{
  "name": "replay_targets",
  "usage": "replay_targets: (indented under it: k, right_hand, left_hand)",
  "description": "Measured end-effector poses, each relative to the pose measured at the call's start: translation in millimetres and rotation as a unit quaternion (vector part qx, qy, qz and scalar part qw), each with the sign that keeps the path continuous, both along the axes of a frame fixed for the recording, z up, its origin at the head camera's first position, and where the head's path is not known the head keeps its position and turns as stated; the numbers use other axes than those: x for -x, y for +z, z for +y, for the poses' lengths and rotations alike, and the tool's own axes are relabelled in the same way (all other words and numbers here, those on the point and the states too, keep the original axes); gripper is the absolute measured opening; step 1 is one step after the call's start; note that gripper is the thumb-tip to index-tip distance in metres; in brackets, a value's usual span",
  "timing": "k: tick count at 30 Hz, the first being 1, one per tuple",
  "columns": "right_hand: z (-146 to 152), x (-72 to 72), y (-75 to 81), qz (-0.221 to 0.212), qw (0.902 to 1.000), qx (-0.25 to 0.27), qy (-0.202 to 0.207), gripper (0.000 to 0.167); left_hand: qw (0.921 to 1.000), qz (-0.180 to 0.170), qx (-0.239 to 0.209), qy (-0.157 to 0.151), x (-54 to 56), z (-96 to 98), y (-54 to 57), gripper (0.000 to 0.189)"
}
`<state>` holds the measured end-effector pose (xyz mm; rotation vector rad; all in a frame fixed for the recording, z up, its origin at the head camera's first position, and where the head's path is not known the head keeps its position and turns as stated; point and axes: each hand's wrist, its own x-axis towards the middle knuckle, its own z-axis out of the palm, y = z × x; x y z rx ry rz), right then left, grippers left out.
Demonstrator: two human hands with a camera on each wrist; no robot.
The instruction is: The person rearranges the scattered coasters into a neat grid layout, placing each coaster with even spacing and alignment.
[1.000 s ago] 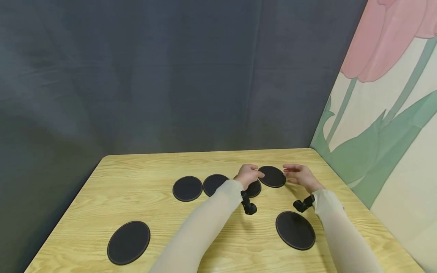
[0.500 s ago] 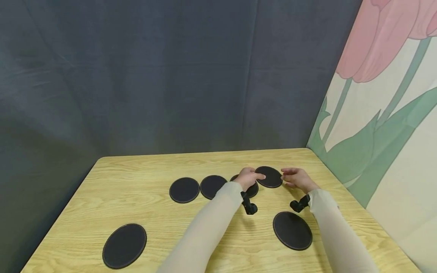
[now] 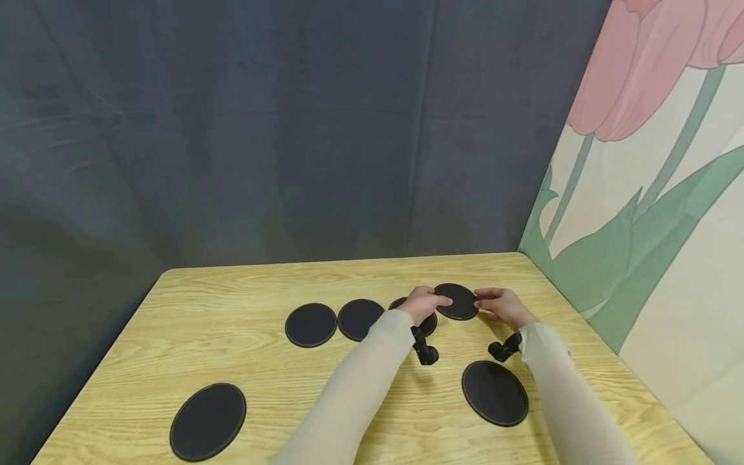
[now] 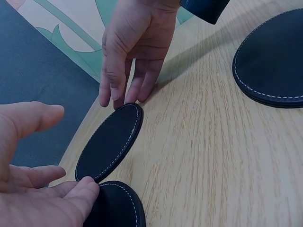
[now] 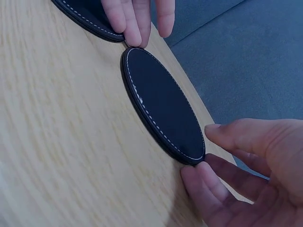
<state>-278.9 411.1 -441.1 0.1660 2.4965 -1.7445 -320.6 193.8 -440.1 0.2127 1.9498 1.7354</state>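
A round black coaster with pale edge stitching lies flat at the right end of a row of coasters. My right hand touches its right rim with the fingertips; in the right wrist view the thumb stays apart from the coaster. From the other side, my left hand reaches over the neighbouring coaster, partly hiding it. Its fingertips rest where the two coasters meet, as the left wrist view shows around the coaster. Fingers of both hands look relaxed, gripping nothing.
Two more coasters, a middle one and a left one, continue the row. Separate coasters lie nearer, at front left and front right. The wooden table meets a dark curtain behind and a tulip-patterned wall at right.
My right hand has closed in leftward until its fingertips meet the end coaster's rim. The left hand has shifted only slightly, and the whole view has drifted a little to the right.
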Motion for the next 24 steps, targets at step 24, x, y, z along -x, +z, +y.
replay_targets:
  k: [24]
  right_hand:
    - [-12.0,-8.2,10.5,0.034,0.9901,0.129,-0.045,0.052]
  left_hand:
    - [0.9935,0.02,-0.087,0.071,-0.3,-14.5,8.5,0.047]
